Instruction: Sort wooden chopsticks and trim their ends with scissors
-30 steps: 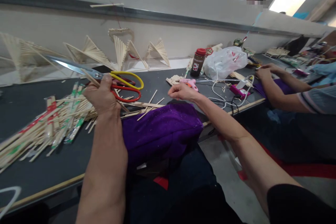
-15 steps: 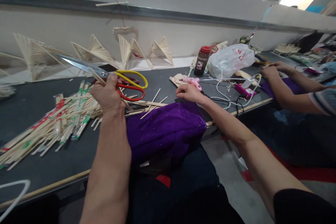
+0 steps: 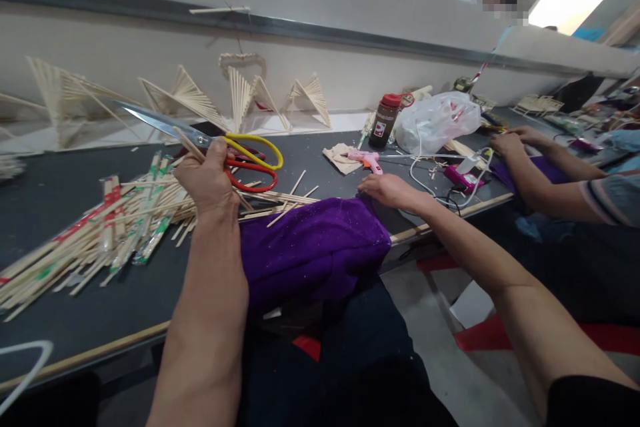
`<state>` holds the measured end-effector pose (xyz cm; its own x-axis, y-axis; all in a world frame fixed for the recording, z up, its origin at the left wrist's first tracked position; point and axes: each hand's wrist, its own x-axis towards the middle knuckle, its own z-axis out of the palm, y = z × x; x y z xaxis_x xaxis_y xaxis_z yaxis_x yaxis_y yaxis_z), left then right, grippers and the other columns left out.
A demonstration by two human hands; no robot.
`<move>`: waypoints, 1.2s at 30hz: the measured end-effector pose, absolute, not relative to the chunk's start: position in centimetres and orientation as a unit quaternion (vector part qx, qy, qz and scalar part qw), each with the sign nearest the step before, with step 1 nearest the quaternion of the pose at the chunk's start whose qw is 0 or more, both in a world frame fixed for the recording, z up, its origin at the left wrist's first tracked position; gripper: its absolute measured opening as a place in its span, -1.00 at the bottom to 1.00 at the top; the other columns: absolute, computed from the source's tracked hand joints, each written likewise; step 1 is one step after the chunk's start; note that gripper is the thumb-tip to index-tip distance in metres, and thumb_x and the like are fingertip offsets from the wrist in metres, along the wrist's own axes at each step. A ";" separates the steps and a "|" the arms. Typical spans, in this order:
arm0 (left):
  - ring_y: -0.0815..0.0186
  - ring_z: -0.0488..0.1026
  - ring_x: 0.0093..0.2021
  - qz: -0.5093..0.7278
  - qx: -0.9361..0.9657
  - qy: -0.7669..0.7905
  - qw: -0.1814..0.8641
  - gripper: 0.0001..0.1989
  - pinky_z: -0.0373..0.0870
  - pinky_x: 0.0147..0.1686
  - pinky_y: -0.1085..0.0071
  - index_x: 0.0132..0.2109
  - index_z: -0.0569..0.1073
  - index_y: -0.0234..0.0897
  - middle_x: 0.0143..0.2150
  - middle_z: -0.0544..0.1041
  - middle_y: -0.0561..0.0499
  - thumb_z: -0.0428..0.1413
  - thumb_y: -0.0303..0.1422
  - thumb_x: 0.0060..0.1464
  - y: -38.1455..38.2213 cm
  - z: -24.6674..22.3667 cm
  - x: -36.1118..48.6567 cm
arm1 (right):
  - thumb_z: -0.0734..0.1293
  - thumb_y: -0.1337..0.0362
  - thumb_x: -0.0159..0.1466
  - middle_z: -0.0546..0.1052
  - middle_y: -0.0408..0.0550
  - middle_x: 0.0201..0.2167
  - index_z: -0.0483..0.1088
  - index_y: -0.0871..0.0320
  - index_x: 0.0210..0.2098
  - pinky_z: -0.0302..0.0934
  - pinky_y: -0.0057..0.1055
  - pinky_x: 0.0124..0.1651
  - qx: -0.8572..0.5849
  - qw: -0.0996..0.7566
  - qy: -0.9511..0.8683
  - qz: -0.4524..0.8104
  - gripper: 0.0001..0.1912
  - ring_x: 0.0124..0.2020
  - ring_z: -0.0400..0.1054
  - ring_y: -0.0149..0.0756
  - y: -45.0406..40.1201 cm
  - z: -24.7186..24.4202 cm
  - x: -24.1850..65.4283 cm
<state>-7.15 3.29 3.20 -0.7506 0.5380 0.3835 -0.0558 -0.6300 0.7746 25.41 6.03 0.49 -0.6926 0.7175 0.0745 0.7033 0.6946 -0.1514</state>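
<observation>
My left hand [image 3: 207, 173] is closed round the pivot area of large scissors [image 3: 251, 165] with one yellow and one red handle, and a wooden stick [image 3: 188, 145] also pokes out of that grip. The blades point to the upper left. A pink glue gun [image 3: 368, 159] lies on the table, its nozzle over a piece of cardboard [image 3: 343, 156]. Just below the gun is my right hand [image 3: 383, 190], fingers pressed together and bent; what they hold, if anything, is too small to make out. Purple cloth [image 3: 315, 247] covers the table edge and my lap.
Many wooden sticks [image 3: 125, 220], some in wrappers, lie at left. Fan-shaped stick models [image 3: 305, 101] stand along the wall. A bottle [image 3: 385, 121], a plastic bag [image 3: 435, 120], white cable and a magenta device [image 3: 463, 178] are at right, beside another person's arms [image 3: 543, 177].
My right hand has moved right and slightly down, away from above the cloth to below the glue gun. My left hand still holds the scissors, almost unmoved. The view has shifted slightly.
</observation>
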 end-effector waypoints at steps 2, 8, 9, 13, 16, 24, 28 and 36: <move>0.55 0.26 -0.69 0.847 0.306 0.396 0.179 -0.78 0.28 -0.66 0.59 -0.63 0.30 -0.41 -0.69 0.33 0.12 0.10 -0.56 -0.10 3.3 3.2 -7.1 | 0.23 0.31 0.21 0.54 -0.01 -0.31 0.47 0.21 -0.20 0.23 -0.49 -0.34 -0.413 0.155 -0.883 0.159 -0.76 -0.35 0.43 -0.35 6.3 1.2 25.0; 0.53 0.31 -0.65 0.845 0.334 0.381 0.171 -0.79 0.36 -0.58 0.54 -0.61 0.30 -0.42 -0.66 0.33 0.12 0.05 -0.60 -0.05 3.5 3.0 -7.2 | 0.25 0.17 0.21 0.54 -0.02 -0.28 0.35 0.17 -0.06 -0.06 -0.63 -0.74 -0.391 0.326 -0.716 0.478 -0.66 -0.58 0.37 -0.50 7.6 2.7 23.2; 0.52 0.31 -0.65 0.846 0.336 0.376 0.175 -0.79 0.38 -0.57 0.53 -0.60 0.30 -0.42 -0.66 0.33 0.12 0.04 -0.60 -0.05 3.5 3.0 -7.2 | 0.27 0.19 0.19 0.54 -0.03 -0.31 0.35 0.16 -0.07 -0.07 -0.63 -0.76 -0.400 0.307 -0.709 0.494 -0.67 -0.60 0.37 -0.50 7.9 2.5 23.0; 0.52 0.30 -0.65 0.849 0.328 0.369 0.186 -0.81 0.39 -0.55 0.53 -0.58 0.31 -0.43 -0.67 0.33 0.12 0.05 -0.60 -0.05 3.4 3.2 -7.1 | 0.34 0.33 0.11 0.54 -0.05 -0.44 0.37 0.20 -0.17 -0.07 -0.60 -0.79 -0.484 0.230 -0.698 0.475 -0.73 -0.66 0.36 -0.44 8.9 1.6 22.9; 0.53 0.29 -0.67 0.853 0.325 0.368 0.179 -0.81 0.35 -0.60 0.55 -0.58 0.31 -0.43 -0.67 0.34 0.12 0.06 -0.60 -0.06 3.3 3.3 -7.1 | 0.25 0.30 0.19 0.55 0.01 -0.36 0.35 0.19 -0.13 -0.05 -0.56 -0.77 -0.502 0.216 -0.710 0.443 -0.75 -0.62 0.39 -0.39 9.3 1.4 23.4; 0.54 0.29 -0.67 0.849 0.297 0.393 0.191 -0.81 0.33 -0.60 0.58 -0.60 0.32 -0.44 -0.70 0.34 0.13 0.08 -0.61 -0.08 3.0 3.8 -6.9 | 0.21 0.19 0.19 0.52 0.00 -0.46 0.48 0.23 -0.36 0.16 -0.44 -0.36 -0.535 0.069 -0.839 0.077 -0.73 -0.43 0.39 -0.28 9.8 0.2 23.6; 0.52 0.33 -0.64 0.856 0.319 0.354 0.201 -0.81 0.38 -0.54 0.54 -0.60 0.34 -0.44 -0.68 0.36 0.11 0.10 -0.59 -0.08 3.2 3.4 -6.9 | 0.18 -0.04 0.17 0.47 0.17 -0.16 0.46 0.24 -0.27 0.18 -0.36 -0.26 -0.584 0.065 -0.809 -0.017 -0.53 -0.19 0.36 -0.11 9.4 -1.6 21.7; 0.46 0.35 -0.64 0.814 0.343 0.353 0.308 -0.86 0.32 -0.63 0.52 -0.58 0.38 -0.43 -0.65 0.40 0.06 0.16 -0.51 -0.14 2.9 3.0 -6.1 | 0.16 0.30 0.23 0.50 0.17 -0.28 0.42 0.30 -0.31 0.11 -0.42 -0.24 -0.563 0.115 -0.819 0.015 -0.75 -0.28 0.34 -0.24 10.3 -2.4 20.0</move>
